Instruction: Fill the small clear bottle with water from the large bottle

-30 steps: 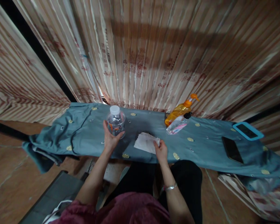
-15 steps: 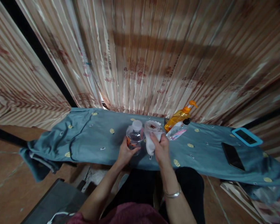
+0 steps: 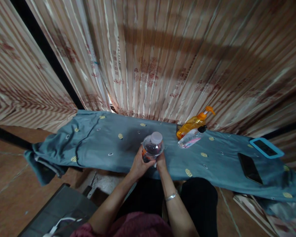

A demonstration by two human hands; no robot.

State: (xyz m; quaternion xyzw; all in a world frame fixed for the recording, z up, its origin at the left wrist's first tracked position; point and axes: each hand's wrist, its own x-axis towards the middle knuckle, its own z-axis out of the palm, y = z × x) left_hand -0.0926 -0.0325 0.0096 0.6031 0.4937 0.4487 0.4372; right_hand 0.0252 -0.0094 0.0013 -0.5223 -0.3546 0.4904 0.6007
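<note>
A clear plastic bottle (image 3: 153, 148) with a white cap and an orange-and-dark label stands upright in front of me. My left hand (image 3: 140, 165) is closed around its left side, thumb across the front. My right hand (image 3: 161, 161) is at the bottle's right side, partly hidden behind it. A small bit of white cloth (image 3: 155, 164) shows by the right fingers; the rest of it is out of sight behind the bottle and hand.
A pump bottle of orange liquid (image 3: 187, 127) and a clear bottle with a black cap (image 3: 191, 137) are to the right on the green patterned cloth (image 3: 96, 154). Farther right are a black phone (image 3: 249, 168) and a blue-framed device (image 3: 266, 147). A striped curtain (image 3: 148, 72) hangs behind.
My right hand has brought the white cloth leftward against the bottle, and the bottle now covers most of it. The view has shifted slightly.
</note>
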